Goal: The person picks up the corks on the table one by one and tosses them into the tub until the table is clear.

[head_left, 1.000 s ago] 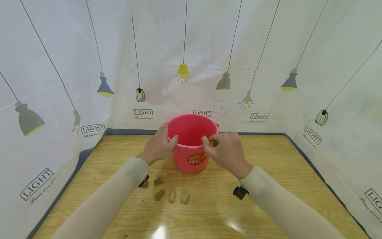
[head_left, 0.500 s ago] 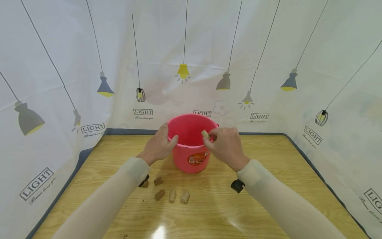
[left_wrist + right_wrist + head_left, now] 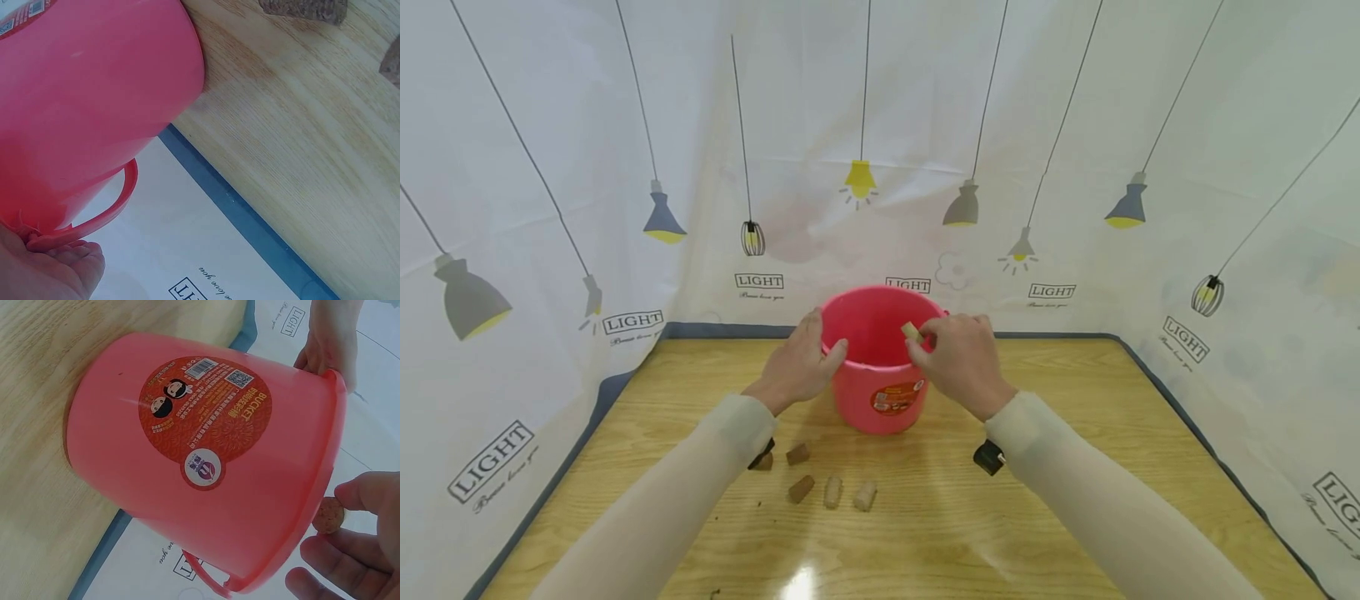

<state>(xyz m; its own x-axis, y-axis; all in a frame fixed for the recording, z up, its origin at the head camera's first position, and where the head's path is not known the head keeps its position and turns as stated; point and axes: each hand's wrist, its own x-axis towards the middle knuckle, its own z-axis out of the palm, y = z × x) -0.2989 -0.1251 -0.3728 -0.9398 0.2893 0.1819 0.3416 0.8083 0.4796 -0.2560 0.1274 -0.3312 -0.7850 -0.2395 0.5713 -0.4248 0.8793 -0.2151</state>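
A pink bucket [image 3: 882, 398] with a red round label stands upright on the wooden table. My left hand [image 3: 797, 365] grips its left rim, thumb inside and fingers outside; the left wrist view shows the curved pink handle [image 3: 119, 203] beside those fingers. Over the right side of the opening, my right hand [image 3: 962, 360] pinches a small tan cork [image 3: 912, 332] between thumb and fingers. In the right wrist view the round end of that cork [image 3: 329, 515] shows right at the bucket's rim.
Several loose corks lie in front of the bucket, among them a brown cork [image 3: 801, 489] and a pale cork [image 3: 865, 497]. Behind the wooden table [image 3: 1060, 400] hangs a white curtain [image 3: 820, 125] printed with lamps, and more of it runs along both sides.
My right hand has moved a little left and farther over the bucket's opening with the cork between its fingers. The left hand and the bucket have stayed in place.
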